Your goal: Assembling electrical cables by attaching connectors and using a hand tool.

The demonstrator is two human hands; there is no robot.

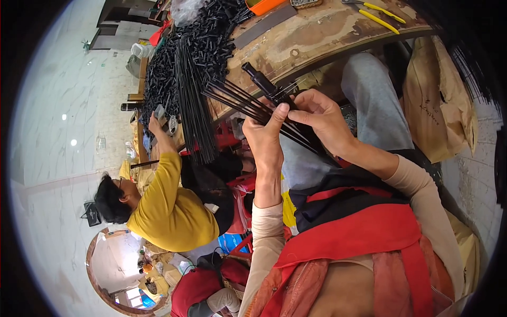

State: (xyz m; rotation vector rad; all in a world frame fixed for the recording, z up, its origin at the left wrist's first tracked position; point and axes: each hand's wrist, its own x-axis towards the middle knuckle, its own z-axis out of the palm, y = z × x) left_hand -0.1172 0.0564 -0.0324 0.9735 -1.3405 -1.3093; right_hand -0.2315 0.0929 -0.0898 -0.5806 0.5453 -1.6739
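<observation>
Before me I hold what looks like a black umbrella frame [259, 78], a tube with a collar and a fan of thin ribs [232, 99]. My left hand [264, 140] is closed around the ribs, its thumb pressed near the collar. Just to its right, my right hand [326, 122] pinches at the collar with thumb and bent fingers, where thin metal wires [289, 87] stick out. What exactly lies between those fingertips is too small to make out. The lower part of the frame rests over my lap, partly hidden by my hands.
A wooden workbench [317, 31] carries a heap of small black parts [206, 21], a bundle of long black rods [194, 105], an orange tray [262, 5] and yellow-handled pliers [379, 17]. A person in yellow [174, 211] reaches into the heap. A brown sack [438, 105] stands at right.
</observation>
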